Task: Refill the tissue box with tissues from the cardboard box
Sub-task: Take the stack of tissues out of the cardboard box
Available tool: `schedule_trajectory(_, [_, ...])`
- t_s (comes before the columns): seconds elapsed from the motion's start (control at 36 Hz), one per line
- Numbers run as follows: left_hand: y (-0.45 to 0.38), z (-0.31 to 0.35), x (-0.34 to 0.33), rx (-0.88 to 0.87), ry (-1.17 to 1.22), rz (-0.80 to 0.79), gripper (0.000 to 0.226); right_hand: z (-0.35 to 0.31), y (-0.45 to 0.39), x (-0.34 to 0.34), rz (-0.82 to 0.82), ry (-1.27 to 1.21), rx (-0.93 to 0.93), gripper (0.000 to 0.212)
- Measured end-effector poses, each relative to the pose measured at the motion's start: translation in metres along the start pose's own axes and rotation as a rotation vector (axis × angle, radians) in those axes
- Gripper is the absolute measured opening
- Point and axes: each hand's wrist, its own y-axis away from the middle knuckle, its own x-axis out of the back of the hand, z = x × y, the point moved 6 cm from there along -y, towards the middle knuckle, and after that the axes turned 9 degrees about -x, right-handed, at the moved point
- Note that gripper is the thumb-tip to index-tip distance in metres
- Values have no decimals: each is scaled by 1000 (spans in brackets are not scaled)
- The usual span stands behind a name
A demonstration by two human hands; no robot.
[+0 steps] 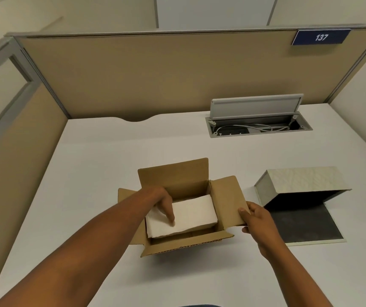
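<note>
Both hands at cardboard box (184, 185): left hand (163, 201) grips tissues (190, 214), right hand (258, 220) pinches flap (228, 200)

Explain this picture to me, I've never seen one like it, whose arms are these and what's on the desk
This is a single view from a camera worn on a person's head, looking down at their own bare arms. No machine is involved. On the white desk sits an open cardboard box holding a white stack of tissues. The left hand reaches into it, fingers on the stack. The right hand holds the box's right flap in a pinching grip. To the right lies the tissue box, opened, its dark inside showing. Farther back is an open cable hatch.
</note>
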Motion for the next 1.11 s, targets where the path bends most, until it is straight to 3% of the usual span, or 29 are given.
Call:
schedule_trajectory(0.08, [0,-2,-2,-10,-9,-18,93,1,-1,-1,-6,-7,2,29])
schedule_trajectory(0.19, [-1,-2,-4,-23,8,-55,66,2,-2,-1,-11,-18,-4,28])
schedule_trajectory(0.36, [2,-1,-8,-32,17,-62,82,0,-2,0,-21,-32,0,27])
schedule_trajectory(0.67, [14,-1,-5,-191,119,65,77,-7,0,2,29,25,57,19])
schedule_trajectory(0.92, [40,14,-1,-288,219,-141,62,-17,7,5,136,147,139,24])
schedule_trajectory(1.11, [55,20,11,-303,128,-83,62,-24,16,-1,170,192,177,28])
